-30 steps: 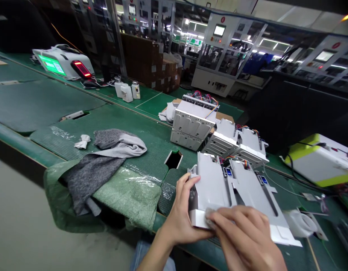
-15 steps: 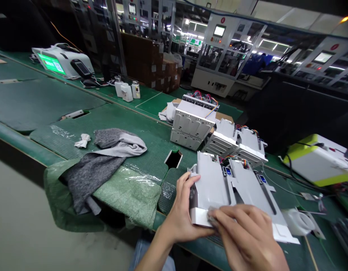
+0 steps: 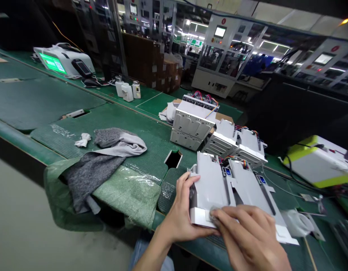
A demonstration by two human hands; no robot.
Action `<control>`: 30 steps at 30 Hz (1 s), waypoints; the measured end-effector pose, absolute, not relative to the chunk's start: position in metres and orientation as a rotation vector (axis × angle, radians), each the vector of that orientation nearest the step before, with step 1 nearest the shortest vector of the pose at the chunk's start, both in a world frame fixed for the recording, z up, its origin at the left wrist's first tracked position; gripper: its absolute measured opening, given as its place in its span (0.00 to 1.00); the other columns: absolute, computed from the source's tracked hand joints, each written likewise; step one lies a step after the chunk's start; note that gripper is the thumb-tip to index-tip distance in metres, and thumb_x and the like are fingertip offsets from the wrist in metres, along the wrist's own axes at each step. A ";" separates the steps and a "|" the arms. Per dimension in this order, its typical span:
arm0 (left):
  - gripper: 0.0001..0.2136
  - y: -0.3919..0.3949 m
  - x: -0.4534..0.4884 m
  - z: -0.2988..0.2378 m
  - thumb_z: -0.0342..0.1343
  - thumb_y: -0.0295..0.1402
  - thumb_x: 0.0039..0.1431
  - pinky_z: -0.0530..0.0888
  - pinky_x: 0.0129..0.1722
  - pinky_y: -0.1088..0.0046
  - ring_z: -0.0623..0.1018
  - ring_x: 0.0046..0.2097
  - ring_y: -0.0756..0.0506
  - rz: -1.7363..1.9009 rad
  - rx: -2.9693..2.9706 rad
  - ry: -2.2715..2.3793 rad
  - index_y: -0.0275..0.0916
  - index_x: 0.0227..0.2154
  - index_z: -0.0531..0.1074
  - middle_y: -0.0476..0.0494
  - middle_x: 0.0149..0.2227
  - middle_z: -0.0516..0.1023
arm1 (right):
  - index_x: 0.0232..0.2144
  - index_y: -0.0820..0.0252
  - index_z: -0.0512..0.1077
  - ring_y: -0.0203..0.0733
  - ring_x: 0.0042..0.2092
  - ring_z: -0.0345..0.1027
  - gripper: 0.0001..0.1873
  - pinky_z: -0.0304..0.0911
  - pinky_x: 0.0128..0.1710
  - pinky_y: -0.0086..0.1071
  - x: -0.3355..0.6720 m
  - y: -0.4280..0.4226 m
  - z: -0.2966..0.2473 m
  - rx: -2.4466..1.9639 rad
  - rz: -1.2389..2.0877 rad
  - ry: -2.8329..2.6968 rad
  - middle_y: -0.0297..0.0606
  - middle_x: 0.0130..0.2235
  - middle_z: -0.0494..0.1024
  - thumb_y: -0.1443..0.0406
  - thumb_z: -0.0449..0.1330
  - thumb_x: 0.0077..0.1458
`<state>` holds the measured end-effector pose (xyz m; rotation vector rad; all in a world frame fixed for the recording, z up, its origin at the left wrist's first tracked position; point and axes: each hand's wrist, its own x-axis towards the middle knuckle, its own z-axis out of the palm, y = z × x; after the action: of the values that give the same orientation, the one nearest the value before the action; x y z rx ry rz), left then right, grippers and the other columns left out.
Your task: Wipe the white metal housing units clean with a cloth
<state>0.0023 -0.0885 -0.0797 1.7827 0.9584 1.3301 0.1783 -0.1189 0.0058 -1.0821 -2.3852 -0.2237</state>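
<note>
A white twin-bay electronics housing (image 3: 213, 186) lies on the green bench mat, with coloured wires at its far end. My left hand (image 3: 182, 212) grips its near left side. My right hand (image 3: 248, 237) pinches a small grey cloth (image 3: 215, 216) against the housing's front edge, and the fingers hide part of that edge. Several similar white housings (image 3: 192, 124) stand stacked farther along the bench.
To the left lie grey fabric (image 3: 102, 177), a white rag (image 3: 82, 140) and a green woven sack (image 3: 125, 199) over the bench edge. A square cut-out (image 3: 173, 159) opens in the mat. White bottles (image 3: 127, 92) and a lime-and-white machine (image 3: 320, 163) sit on the bench.
My right hand and the grey cloth have moved slightly rightward along the housing's front edge. The housing and my left hand stay nearly in place.
</note>
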 end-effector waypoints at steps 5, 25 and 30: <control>0.53 -0.088 0.003 -0.080 0.72 0.50 0.37 0.58 0.63 0.46 0.53 0.66 0.30 1.336 1.780 0.964 0.52 0.62 0.45 0.36 0.63 0.47 | 0.46 0.57 0.73 0.40 0.40 0.65 0.14 0.55 0.43 0.34 0.181 -0.122 0.007 -1.083 -0.174 -2.355 0.33 0.40 0.79 0.72 0.60 0.57; 0.51 -0.090 0.002 -0.081 0.71 0.32 0.37 0.55 0.65 0.50 0.52 0.67 0.32 1.349 1.755 0.958 0.52 0.63 0.46 0.39 0.64 0.46 | 0.43 0.55 0.75 0.38 0.39 0.66 0.12 0.53 0.41 0.33 0.173 -0.136 0.008 -1.020 -0.229 -2.353 0.30 0.36 0.79 0.70 0.60 0.58; 0.54 -0.089 0.002 -0.081 0.74 0.46 0.34 0.55 0.64 0.47 0.52 0.67 0.31 1.333 1.746 0.967 0.54 0.62 0.46 0.38 0.64 0.46 | 0.43 0.56 0.74 0.42 0.39 0.66 0.11 0.54 0.41 0.35 0.188 -0.129 0.017 -1.112 -0.264 -2.318 0.33 0.35 0.79 0.69 0.63 0.55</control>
<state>0.0019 -0.0885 -0.0809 1.7458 0.9666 1.3333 0.1881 -0.1292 0.0174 -1.1118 -2.3178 -0.2642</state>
